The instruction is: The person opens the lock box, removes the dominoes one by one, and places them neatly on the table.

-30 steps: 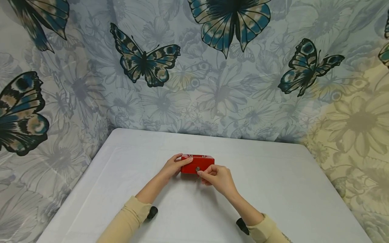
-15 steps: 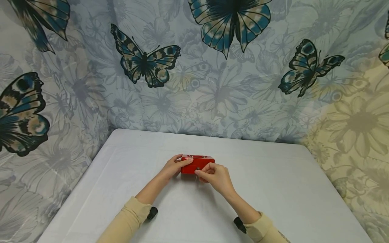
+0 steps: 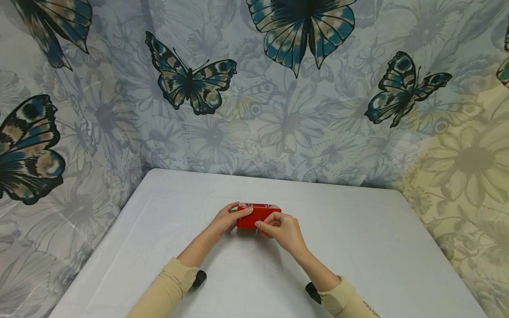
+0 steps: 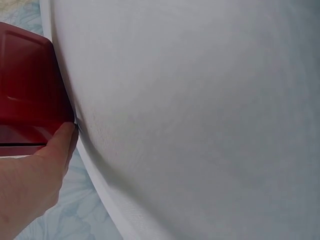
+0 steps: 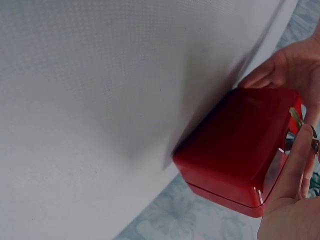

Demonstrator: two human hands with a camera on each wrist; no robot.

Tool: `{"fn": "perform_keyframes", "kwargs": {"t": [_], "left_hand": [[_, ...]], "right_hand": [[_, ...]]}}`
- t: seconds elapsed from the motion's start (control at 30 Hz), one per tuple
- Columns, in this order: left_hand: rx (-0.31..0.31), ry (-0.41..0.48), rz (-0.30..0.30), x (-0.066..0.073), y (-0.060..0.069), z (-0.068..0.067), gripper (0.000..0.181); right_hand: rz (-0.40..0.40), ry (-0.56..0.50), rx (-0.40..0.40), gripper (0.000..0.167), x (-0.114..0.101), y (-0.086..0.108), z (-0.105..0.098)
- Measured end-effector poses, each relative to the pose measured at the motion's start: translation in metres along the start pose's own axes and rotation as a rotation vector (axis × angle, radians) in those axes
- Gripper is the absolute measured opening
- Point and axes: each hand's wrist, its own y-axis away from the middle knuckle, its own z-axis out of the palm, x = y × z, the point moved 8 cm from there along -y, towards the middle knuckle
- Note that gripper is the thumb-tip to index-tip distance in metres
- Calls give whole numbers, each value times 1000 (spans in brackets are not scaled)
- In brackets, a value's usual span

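Note:
A small red metal cash box stands on the white table, its handle on top and its lock on the front. My left hand holds the box's left end, thumb on the front face and fingers round the side. In the right wrist view, my right hand is at the lock, pinching a key whose head the fingers mostly cover. A second key dangles beside the fingertips. The left wrist view shows the box end with the left fingers against its edge. The lid is down.
A white cloth covers the table, reaching to the patterned butterfly wall hanging behind it. Dark wrist cameras sit below both sleeves, the left camera and the right camera.
My right hand has shifted slightly left and up, and its fingers now cover more of the lock. The hanging key shows lower beneath the fingertips. The left hand and box stay in place.

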Motion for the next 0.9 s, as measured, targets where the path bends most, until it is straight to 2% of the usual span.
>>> {"fn": "perform_keyframes", "kwargs": {"t": [0.3,0.67,0.9], "left_hand": [[9,-7,-19,-2,-2,-1,99],[5,-14,-13,0,-2,-1,98],[3,-9,-11,-1,-2,0,98]], "right_hand": [[7,7,-1,20,3,-3,2],[-2,43,5,23,3,-5,1],[-40,90,21,21,0,-3,1]]}}
